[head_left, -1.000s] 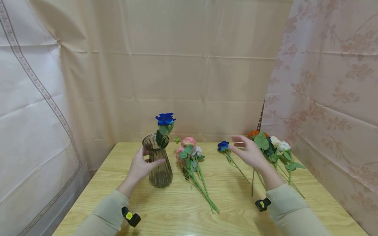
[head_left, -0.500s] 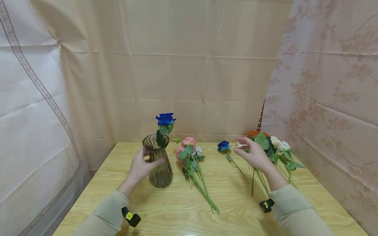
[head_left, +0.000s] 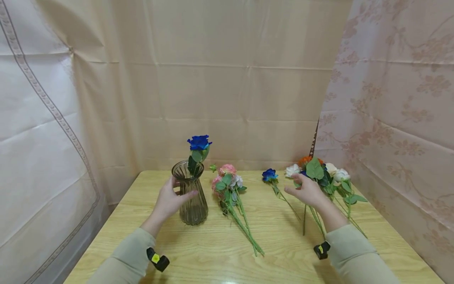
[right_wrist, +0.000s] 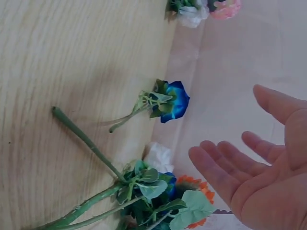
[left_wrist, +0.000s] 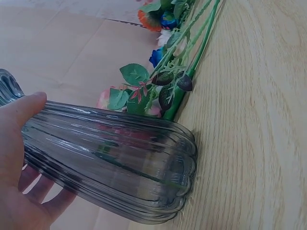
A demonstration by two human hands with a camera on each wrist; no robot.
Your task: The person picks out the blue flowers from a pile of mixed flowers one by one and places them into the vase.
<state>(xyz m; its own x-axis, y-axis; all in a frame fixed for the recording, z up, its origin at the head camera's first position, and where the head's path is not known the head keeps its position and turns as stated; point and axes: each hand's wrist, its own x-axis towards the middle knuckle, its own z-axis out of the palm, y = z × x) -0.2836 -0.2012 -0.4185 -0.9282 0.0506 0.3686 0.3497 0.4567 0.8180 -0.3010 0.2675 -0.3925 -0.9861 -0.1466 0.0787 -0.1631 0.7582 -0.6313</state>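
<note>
My left hand [head_left: 170, 202] holds a ribbed, smoky glass vase [head_left: 194, 203] round its side, thumb in front and fingers behind. The vase stands upright on the table, and one blue rose [head_left: 199, 142] rises from its mouth. Through the glass in the left wrist view, the rose's green stem [left_wrist: 129, 168] shows near the bottom. My right hand [head_left: 308, 193] hovers with nothing in it, fingers spread, at the left edge of a mixed bunch with an orange flower [head_left: 306, 161] and white flowers [head_left: 341, 175]. A second blue rose [right_wrist: 173, 101] lies apart, left of that hand.
Pink flowers [head_left: 227, 169] with a pale bloom lie right of the vase, stems toward the front of the wooden table [head_left: 213, 264]. A small green sprig [head_left: 213, 168] lies behind them. Curtains [head_left: 227, 86] hang behind the table and on both sides.
My right hand has moved right and slightly down, away from the lone blue rose toward the mixed bunch, uncovering a white flower there. The left hand and vase stay put.
</note>
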